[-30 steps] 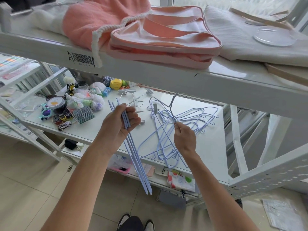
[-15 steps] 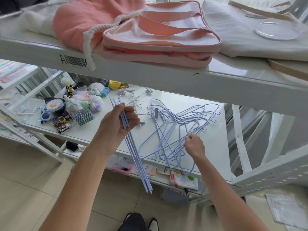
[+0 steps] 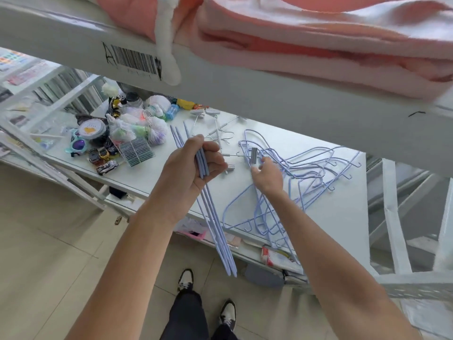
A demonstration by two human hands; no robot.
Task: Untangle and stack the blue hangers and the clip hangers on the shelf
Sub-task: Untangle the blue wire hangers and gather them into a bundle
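Blue hangers (image 3: 306, 182) at frame centre lay mostly tangled. Your left hand (image 3: 193, 168) gripped a freed bundle (image 3: 215, 222). Your right hand (image 3: 267, 177) reached the tangle, grip unclear.

Bright, even daylight; slight motion blur, wide-angle bending at the edges.

A white metal shelving unit (image 3: 331, 212) fills the scene, its upper shelf edge (image 3: 245, 94) crossing the top with a barcode label (image 3: 134, 58) at the left. Beige floor tiles (image 3: 49, 253) spread across the near left. White diagonal braces (image 3: 394, 217) stand at the right. Another white rack (image 3: 36, 94) sits far left in bright, even daylight.
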